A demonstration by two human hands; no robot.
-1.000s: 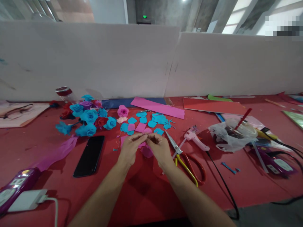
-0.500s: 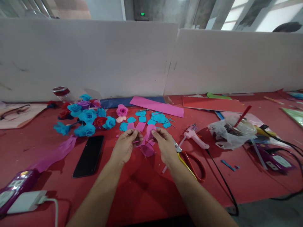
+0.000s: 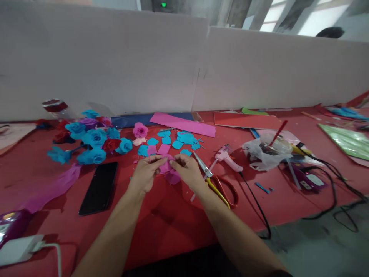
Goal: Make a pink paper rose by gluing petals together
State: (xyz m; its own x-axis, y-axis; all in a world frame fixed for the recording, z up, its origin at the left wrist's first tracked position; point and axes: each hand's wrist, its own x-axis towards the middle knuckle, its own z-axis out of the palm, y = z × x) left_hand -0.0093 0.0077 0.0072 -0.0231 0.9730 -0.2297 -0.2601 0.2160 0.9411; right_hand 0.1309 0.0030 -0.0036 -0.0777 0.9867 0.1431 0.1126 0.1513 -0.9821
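My left hand (image 3: 145,171) and my right hand (image 3: 186,169) meet above the red table (image 3: 173,223), both pinching one small pink paper petal (image 3: 165,165) between fingertips. Another pink petal piece (image 3: 173,177) lies on the table just under the hands. Cut blue petals (image 3: 184,139) and a pink square (image 3: 164,149) lie scattered just beyond my fingers. A small pink paper rose (image 3: 140,130) sits behind them.
A bunch of blue, red and purple paper roses (image 3: 92,140) lies at the left, a black phone (image 3: 99,187) beside it. Scissors (image 3: 217,182), a pink glue gun (image 3: 226,157) with its black cord, a bagged cup (image 3: 266,152) and paper sheets lie at the right. White boards stand behind.
My hands parted briefly, the right holding up a pink petal, then came back together on it. The view has shifted right and down.
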